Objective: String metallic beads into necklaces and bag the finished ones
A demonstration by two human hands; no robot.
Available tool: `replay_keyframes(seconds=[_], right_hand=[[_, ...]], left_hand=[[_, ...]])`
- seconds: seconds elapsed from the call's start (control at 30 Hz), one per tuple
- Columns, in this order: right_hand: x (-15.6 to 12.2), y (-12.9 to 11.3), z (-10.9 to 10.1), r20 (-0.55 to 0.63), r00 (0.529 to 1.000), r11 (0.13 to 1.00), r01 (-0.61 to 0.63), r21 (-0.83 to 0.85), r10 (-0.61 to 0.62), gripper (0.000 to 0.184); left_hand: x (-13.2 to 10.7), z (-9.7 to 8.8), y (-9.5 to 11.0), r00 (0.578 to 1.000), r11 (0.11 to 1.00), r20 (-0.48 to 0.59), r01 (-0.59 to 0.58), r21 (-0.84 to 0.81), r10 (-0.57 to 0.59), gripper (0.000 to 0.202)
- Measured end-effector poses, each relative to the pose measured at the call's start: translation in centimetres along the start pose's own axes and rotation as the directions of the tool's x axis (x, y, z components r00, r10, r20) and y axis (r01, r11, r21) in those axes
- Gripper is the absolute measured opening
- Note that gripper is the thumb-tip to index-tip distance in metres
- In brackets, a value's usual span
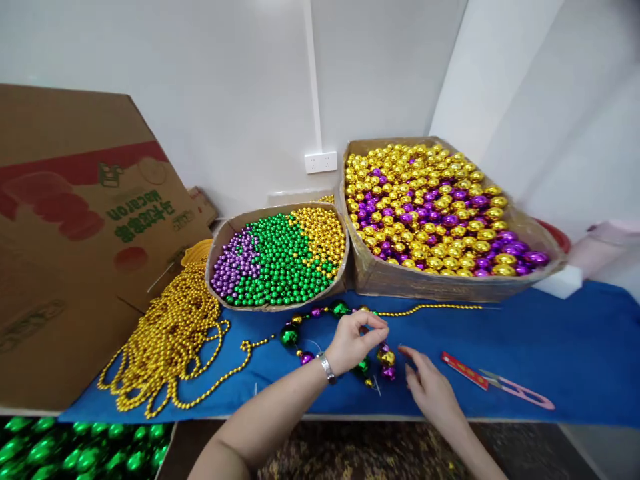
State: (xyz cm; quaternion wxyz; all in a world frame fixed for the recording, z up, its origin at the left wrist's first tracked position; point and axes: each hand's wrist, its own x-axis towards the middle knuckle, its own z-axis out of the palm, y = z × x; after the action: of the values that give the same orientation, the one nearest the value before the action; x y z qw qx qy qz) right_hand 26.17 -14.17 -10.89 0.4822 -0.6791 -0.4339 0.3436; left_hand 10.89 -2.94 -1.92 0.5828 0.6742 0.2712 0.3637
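Observation:
My left hand [354,341], with a watch on the wrist, pinches its fingertips together over a string of large green, purple and gold beads [340,311] lying in a loop on the blue cloth [550,347]. What the fingertips hold is too small to name. My right hand [429,387] rests on the cloth just right of the loop's lower beads [385,360], fingers stretched toward them and apart, holding nothing. A thin gold bead strand [430,308] runs right from the loop.
A small box [278,259] of purple, green and gold beads and a larger box [435,207] of gold and purple balls stand behind. A heap of gold strands [167,333] lies left beside a flat cardboard carton [75,227]. Red snips [500,381] lie right. Green balls [85,452] sit below.

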Motion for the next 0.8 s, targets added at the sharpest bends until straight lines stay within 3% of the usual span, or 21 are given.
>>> replay_keyframes(seconds=[0.1,0.23,0.37,0.47,0.53,0.6,0.67,0.73,0.8], right_hand=[[0.2,-2.9,-1.3,0.024,0.997,0.995,0.081,-0.064,-0.079,0.035],[0.6,-6.6,-1.3,0.111,0.949,0.936,0.311,-0.166,-0.296,0.033],[0.7,-7.8,-1.0,0.132,0.931,0.913,0.361,-0.191,-0.341,0.028],[0.6,-7.5,-1.5,0.086,0.949,0.933,0.313,-0.180,-0.302,0.031],[0.4,-7.1,-1.8,0.052,0.964,0.952,0.266,-0.150,-0.261,0.034],[0.3,-6.9,-2.0,0.041,0.975,0.971,0.222,-0.091,-0.219,0.037],[0.1,-6.9,-1.8,0.036,0.983,0.983,0.182,-0.006,-0.182,0.041],[-0.2,-7.2,-1.6,0.036,0.988,0.984,0.146,0.100,-0.150,0.042],[-0.3,-7.7,-1.8,-0.011,0.993,0.972,0.120,0.204,-0.120,0.041]], left_hand=[[0.9,0.1,3.4,0.992,0.992,0.066,-0.110,0.070,0.105,0.019],[2.1,0.3,7.8,0.980,0.981,0.076,-0.189,0.036,0.185,0.019],[2.3,0.2,9.1,0.981,0.981,0.041,-0.190,-0.041,0.192,0.020],[1.2,0.1,7.0,0.980,0.976,-0.077,-0.193,-0.098,0.186,0.032],[-0.2,0.3,4.3,0.975,0.978,-0.076,-0.208,-0.001,0.207,0.049],[-1.8,0.8,1.2,0.971,0.943,0.090,-0.238,0.231,0.223,0.059],[-3.1,1.6,-1.6,0.949,0.851,0.260,-0.282,0.442,0.179,0.071],[-3.8,2.2,-3.9,0.933,0.724,0.344,-0.311,0.615,0.108,0.077],[-4.2,2.4,-5.5,0.922,0.581,0.384,-0.341,0.739,0.053,0.070]])
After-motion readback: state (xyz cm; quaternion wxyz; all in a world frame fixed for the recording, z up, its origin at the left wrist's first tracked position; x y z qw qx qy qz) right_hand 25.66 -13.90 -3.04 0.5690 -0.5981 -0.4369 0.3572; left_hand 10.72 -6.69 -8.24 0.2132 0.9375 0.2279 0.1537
